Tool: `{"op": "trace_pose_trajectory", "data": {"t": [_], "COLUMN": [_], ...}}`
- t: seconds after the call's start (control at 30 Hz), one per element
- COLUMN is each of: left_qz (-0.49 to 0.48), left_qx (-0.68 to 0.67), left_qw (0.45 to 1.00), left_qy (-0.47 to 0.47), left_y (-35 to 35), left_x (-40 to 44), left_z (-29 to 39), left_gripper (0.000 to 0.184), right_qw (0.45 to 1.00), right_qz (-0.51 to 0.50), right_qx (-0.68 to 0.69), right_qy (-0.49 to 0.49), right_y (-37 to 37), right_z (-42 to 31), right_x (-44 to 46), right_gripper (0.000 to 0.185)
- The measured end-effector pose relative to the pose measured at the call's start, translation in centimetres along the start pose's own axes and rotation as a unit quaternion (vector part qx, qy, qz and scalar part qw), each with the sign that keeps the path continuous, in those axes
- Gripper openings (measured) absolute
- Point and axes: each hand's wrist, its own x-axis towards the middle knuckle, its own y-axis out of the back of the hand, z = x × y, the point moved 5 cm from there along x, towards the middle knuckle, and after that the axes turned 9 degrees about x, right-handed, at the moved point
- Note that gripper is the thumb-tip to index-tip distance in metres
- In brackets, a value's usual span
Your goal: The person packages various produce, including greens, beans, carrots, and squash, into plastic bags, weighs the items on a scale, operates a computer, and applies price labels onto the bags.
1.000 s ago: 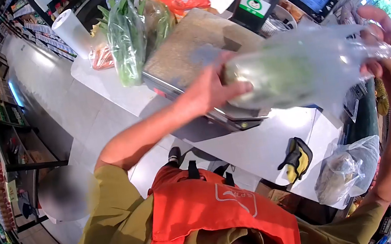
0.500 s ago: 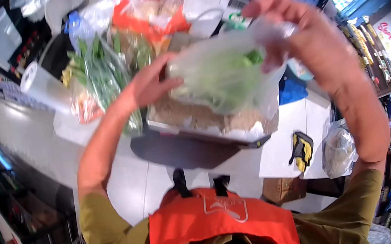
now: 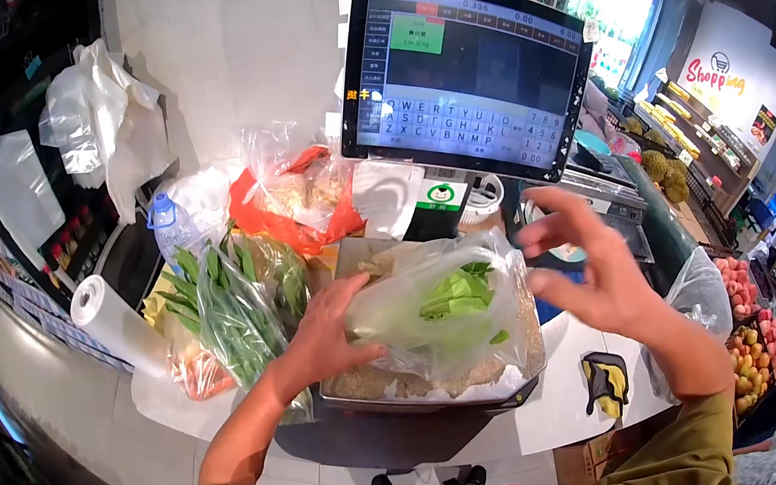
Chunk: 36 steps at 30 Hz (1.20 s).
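Observation:
A clear plastic bag of leafy greens [image 3: 456,294] lies on the weighing scale's platform [image 3: 440,385]. My left hand [image 3: 327,337] rests against the bag's left end, its thumb and fingers apart. To the right of the bag, my right hand [image 3: 587,263] is raised with fingers spread and nothing between them. Behind the scale stands a lit touchscreen [image 3: 473,69] showing a keyboard and a green tile.
Left of the scale lie bagged long greens [image 3: 233,316], a white roll [image 3: 113,319] and a red bag [image 3: 297,201]. A water bottle [image 3: 168,225] stands behind them. A yellow-black item [image 3: 607,382] sits front right, near a clear bag [image 3: 699,296]. Fruit [image 3: 750,364] is farther right.
The bag of greens has come down from the air onto the scale. My right hand has let go of the bag's top and opened. The view has tilted up toward the screen.

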Motion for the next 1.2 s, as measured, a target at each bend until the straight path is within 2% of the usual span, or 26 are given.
{"op": "trace_pose_trajectory", "data": {"t": [0.07,0.13,0.23,0.37,0.47,0.53,0.6,0.7,0.73,0.8,0.87,1.03,1.13,1.2], "left_qz": [-0.011,-0.003,0.008,0.029,0.14,0.274,0.387,0.38,0.376,0.346,0.335,0.384,0.434,0.455], "left_qx": [-0.011,-0.011,-0.013,-0.008,-0.022,-0.051,-0.135,-0.171,-0.162,-0.181,-0.217,-0.18,-0.141,-0.189], "left_qw": [1.0,1.0,1.0,0.996,0.986,0.951,0.898,0.874,0.865,0.857,0.84,0.801,0.806,0.785], "left_qy": [0.009,0.004,0.02,0.079,0.084,0.135,0.157,0.25,0.289,0.335,0.368,0.422,0.377,0.376], "left_y": [0.3,1.1,2.1,3.7,4.3,3.5,1.1,-4.9,-6.8,-10.9,-14.1,-17.9,-19.5,-20.0], "left_x": [0.1,-0.1,-0.6,-2.5,-5.8,-9.8,-13.9,-18.7,-19.2,-20.5,-21.2,-19.9,-20.0,-20.0], "left_z": [0.2,0.4,0.6,0.5,0.2,-0.9,-0.6,0.8,1.8,1.9,1.0,-0.4,-1.4,-2.1], "left_gripper": [0.097,0.098,0.098,0.097,0.088,0.069,0.048,0.034,0.022,0.018,0.016,0.018,0.018,0.02], "right_qw": [0.995,0.987,0.974,0.958,0.942,0.925,0.927,0.925,0.933,0.935,0.939,0.965,0.967,0.961], "right_qz": [0.097,0.158,0.18,0.208,0.231,0.249,0.25,0.242,0.241,0.246,0.226,0.187,0.177,0.19], "right_qx": [-0.006,-0.001,0.075,0.069,0.072,0.073,0.034,-0.012,-0.038,-0.062,-0.039,-0.131,-0.161,-0.199], "right_qy": [0.008,-0.002,-0.114,-0.185,-0.232,-0.277,-0.276,-0.292,-0.266,-0.25,-0.257,-0.13,-0.086,-0.023], "right_y": [2.2,4.1,5.4,5.2,4.4,4.1,4.4,5.0,5.2,5.2,4.9,5.2,6.3,7.1], "right_z": [1.3,4.2,9.7,15.3,18.5,20.5,23.0,25.2,25.4,27.0,28.7,30.7,32.9,35.0], "right_x": [-1.5,-3.6,-7.4,-13.4,-17.7,-20.9,-23.0,-24.0,-23.8,-23.2,-22.5,-18.6,-15.1,-12.1], "right_gripper": [0.067,0.052,0.025,0.018,0.012,0.014,0.012,0.013,0.014,0.014,0.015,0.025,0.04,0.047]}}
